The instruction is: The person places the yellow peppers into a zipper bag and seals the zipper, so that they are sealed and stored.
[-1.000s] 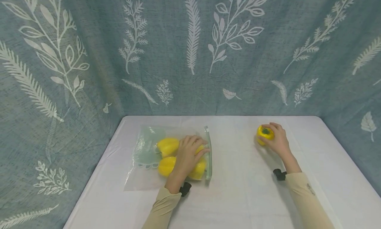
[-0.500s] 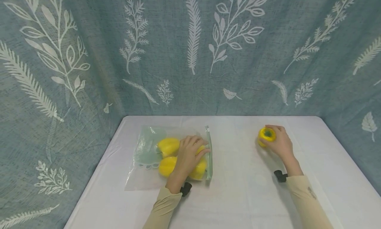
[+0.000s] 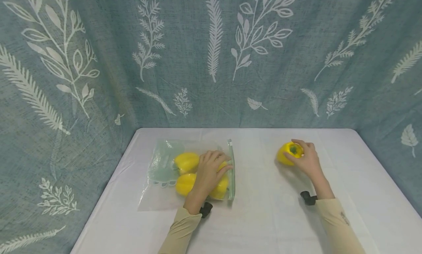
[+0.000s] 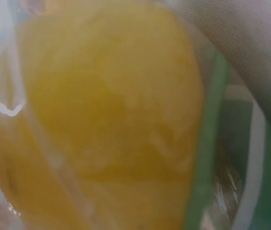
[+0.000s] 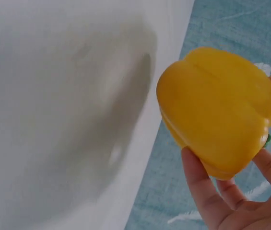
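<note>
My right hand (image 3: 309, 160) grips a yellow bell pepper (image 3: 282, 155) between thumb and fingers. Its green stem faces me in the head view. The right wrist view shows this pepper (image 5: 217, 110) from its smooth side, lifted off the table with a shadow below. At the left, my left hand (image 3: 208, 173) rests on a clear zip bag (image 3: 165, 151) that lies flat. Several yellow bell peppers (image 3: 186, 162) are inside it, partly hidden beneath the hand. One bagged pepper (image 4: 111, 120) fills the left wrist view, where no fingers can be made out.
The bag's green zip edge (image 3: 232, 184) lies to the right, facing the middle of the table. A white cloth (image 3: 257, 210) covers the table. Behind and beside it hangs a blue-green curtain (image 3: 197, 107) with white leaf prints.
My right hand has turned the pepper, so its body now swings out to the left while its stem end faces me. The left hand and the bag have stayed put.
</note>
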`<state>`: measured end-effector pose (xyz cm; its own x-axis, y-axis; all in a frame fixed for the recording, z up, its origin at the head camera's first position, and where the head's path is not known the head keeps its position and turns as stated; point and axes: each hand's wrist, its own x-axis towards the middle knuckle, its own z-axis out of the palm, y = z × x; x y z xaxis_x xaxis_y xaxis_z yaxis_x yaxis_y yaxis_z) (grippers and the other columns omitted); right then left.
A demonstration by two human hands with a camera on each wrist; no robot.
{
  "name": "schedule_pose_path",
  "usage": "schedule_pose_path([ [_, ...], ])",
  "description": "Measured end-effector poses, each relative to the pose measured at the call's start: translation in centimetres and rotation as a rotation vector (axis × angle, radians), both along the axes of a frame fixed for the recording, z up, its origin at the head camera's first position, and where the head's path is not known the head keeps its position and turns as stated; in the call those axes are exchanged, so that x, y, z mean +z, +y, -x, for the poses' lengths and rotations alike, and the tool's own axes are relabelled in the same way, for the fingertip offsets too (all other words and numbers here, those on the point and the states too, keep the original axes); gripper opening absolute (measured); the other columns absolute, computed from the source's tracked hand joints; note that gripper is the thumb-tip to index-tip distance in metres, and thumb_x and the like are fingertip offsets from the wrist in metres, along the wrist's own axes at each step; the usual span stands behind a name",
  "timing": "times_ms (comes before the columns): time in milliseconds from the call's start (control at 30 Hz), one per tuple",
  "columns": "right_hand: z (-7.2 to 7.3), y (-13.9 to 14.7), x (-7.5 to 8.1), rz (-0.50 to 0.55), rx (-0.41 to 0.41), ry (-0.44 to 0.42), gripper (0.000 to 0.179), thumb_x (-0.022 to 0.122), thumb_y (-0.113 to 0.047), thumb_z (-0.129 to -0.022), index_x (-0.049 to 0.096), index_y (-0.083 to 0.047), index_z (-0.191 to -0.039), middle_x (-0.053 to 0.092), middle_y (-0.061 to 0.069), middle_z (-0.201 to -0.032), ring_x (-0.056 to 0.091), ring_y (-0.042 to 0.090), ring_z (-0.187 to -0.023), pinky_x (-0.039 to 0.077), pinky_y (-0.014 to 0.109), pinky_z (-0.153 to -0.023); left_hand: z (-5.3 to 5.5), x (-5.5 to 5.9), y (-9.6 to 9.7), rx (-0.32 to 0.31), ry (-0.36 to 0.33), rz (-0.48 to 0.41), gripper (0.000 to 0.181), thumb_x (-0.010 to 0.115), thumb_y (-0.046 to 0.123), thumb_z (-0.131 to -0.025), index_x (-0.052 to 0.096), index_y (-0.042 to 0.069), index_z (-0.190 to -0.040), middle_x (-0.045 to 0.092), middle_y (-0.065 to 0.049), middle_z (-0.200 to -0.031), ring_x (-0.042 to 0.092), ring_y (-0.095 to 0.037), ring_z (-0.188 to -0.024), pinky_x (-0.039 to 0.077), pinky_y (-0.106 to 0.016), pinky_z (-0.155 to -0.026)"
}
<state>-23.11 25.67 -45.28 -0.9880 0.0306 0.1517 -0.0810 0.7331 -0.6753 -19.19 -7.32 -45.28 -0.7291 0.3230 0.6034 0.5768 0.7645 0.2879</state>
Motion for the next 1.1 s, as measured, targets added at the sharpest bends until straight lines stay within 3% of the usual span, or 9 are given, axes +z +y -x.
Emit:
schedule_pose_path([
  [233, 0.1, -1.2, -0.1, 0.049, 0.041, 0.028, 0.064, 0.067, -0.041, -0.083, 0.045, -0.005, -0.132, 0.038, 0.027, -0.121, 0.046, 0.043, -0.103, 0.043, 0.054, -0.084, 0.0, -0.1, 0.0, -0.002, 0.004, -0.003, 0.023, 0.064, 0.036, -0.085, 0.066, 0.021, -0.102, 0.06, 0.004, -0.1, 0.05, -0.017, -0.096, 0.037, -0.036, -0.085],
  [600, -0.2, -3.5, -0.3, 0.094, 0.078, 0.126, 0.061, 0.07, -0.031, -0.081, 0.043, -0.004, -0.128, 0.039, 0.024, -0.123, 0.044, 0.038, -0.107, 0.041, 0.053, -0.087, 0.2, -0.4, 0.0, -0.006, 0.002, -0.006, 0.024, 0.063, 0.037, -0.085, 0.066, 0.021, -0.102, 0.06, 0.004, -0.101, 0.049, -0.017, -0.097, 0.037, -0.035, -0.085],
  [800, -0.2, -4.6, -0.4, 0.117, 0.123, 0.101, 0.061, 0.071, -0.027, -0.08, 0.042, -0.002, -0.128, 0.043, 0.022, -0.125, 0.043, 0.036, -0.111, 0.04, 0.054, -0.091, 0.2, -0.4, 0.0, -0.011, -0.014, -0.013, 0.024, 0.063, 0.037, -0.086, 0.066, 0.021, -0.103, 0.059, 0.003, -0.102, 0.049, -0.017, -0.097, 0.037, -0.034, -0.084],
  [1100, -0.6, -6.3, -1.2, 0.119, 0.185, 0.058, 0.063, 0.072, -0.025, -0.079, 0.043, -0.008, -0.132, 0.043, 0.019, -0.124, 0.045, 0.032, -0.106, 0.046, 0.049, -0.085, 0.1, -0.4, 0.0, -0.006, -0.025, -0.014, 0.023, 0.063, 0.037, -0.085, 0.066, 0.021, -0.102, 0.06, 0.003, -0.103, 0.049, -0.017, -0.098, 0.037, -0.034, -0.084],
])
